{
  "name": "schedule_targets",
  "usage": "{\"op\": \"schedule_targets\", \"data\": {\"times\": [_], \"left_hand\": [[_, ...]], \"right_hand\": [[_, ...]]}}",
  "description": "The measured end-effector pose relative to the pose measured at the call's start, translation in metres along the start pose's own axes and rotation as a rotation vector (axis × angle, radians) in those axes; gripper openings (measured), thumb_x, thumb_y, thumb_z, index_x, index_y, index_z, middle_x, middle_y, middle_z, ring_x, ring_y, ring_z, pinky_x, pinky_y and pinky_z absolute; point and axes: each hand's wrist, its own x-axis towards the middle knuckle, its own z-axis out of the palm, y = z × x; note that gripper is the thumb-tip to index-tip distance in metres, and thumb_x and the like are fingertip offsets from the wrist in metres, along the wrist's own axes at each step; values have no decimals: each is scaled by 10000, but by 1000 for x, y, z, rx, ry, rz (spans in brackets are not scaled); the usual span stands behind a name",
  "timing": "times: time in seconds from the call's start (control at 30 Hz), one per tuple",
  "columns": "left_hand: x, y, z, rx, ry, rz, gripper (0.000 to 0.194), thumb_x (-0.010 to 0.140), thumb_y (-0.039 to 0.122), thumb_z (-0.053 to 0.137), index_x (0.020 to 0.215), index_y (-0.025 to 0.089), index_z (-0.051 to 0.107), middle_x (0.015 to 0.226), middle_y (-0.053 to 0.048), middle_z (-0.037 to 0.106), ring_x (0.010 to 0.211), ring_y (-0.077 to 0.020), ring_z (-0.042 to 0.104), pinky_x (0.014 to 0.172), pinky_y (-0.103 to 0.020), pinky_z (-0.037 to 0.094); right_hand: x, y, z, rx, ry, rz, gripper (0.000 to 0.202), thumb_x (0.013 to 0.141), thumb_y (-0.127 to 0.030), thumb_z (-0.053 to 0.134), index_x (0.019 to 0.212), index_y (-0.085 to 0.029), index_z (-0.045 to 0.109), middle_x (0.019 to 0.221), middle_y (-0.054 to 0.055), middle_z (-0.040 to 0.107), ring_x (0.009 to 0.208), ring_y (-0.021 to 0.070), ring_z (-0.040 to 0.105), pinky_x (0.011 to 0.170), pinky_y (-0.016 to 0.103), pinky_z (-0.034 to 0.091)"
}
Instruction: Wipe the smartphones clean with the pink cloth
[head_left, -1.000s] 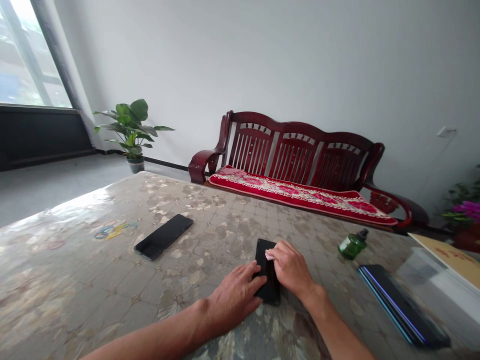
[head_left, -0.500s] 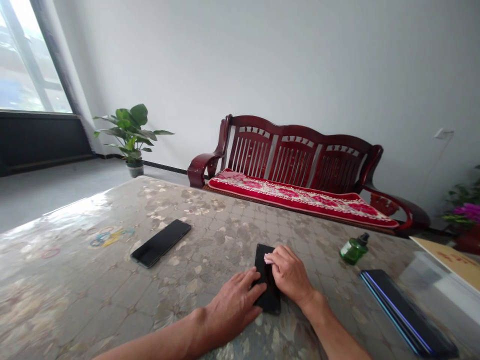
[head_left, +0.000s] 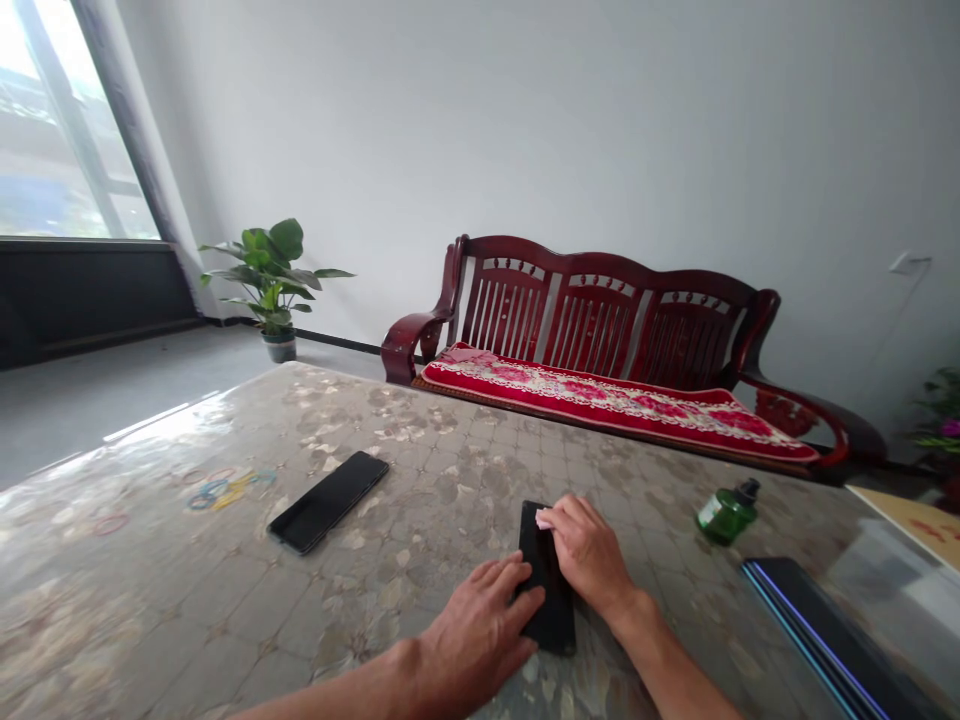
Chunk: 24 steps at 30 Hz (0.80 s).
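A black smartphone [head_left: 551,610] lies flat on the patterned tablecloth [head_left: 420,480] in front of me. My left hand [head_left: 484,625] rests along its left edge with fingers stretched out, the fingertips touching the screen. Over the phone's upper right, my right hand [head_left: 589,550] is closed on a small pinkish-white cloth [head_left: 543,519], pressed against the screen near the top. Most of the cloth is hidden inside the fingers.
A second black phone [head_left: 328,502] lies to the left, with several coloured rubber bands [head_left: 225,490] beyond it. On the right are a green pump bottle [head_left: 727,512], stacked phones [head_left: 832,630] and a box [head_left: 911,515]. Behind the table stands a wooden bench [head_left: 592,320].
The view has shifted slightly, so everything sits a little lower and mostly further right. Both hands stay on the phone, the right one still holding the cloth near its top.
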Motion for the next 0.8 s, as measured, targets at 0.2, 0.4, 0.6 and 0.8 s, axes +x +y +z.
{"op": "schedule_targets", "data": {"times": [0.2,0.4,0.6,0.8], "left_hand": [[1,1,-1,-16,14,1,483,868,246,664,1324,226,507,1369,-111,525,1330,-299,441,1109,-449,390],[2,3,-4,-26,11,-6,476,854,231,672,1308,223,528,1362,-100,536,1318,-285,449,1121,-442,375],[1,2,-6,-33,-7,-16,464,875,272,659,1321,243,532,1374,-92,542,1318,-296,451,1109,-458,384],[2,3,-8,-40,-26,-28,451,869,253,653,1308,238,546,1375,-83,550,1305,-294,463,1112,-455,380]], "right_hand": [[-4,-1,-6,-11,-20,49,301,905,-32,459,935,-227,686,874,35,610,884,185,538,805,288,430],[-12,-21,-13,42,-160,-33,287,909,-41,488,975,-253,671,898,15,603,900,174,530,796,265,421],[7,-13,-3,-63,-130,61,274,917,-55,488,950,-245,682,902,22,616,907,176,536,825,272,411],[13,-19,-6,-78,-179,65,264,918,-65,491,913,-243,685,904,19,621,916,169,530,822,260,397]]}}
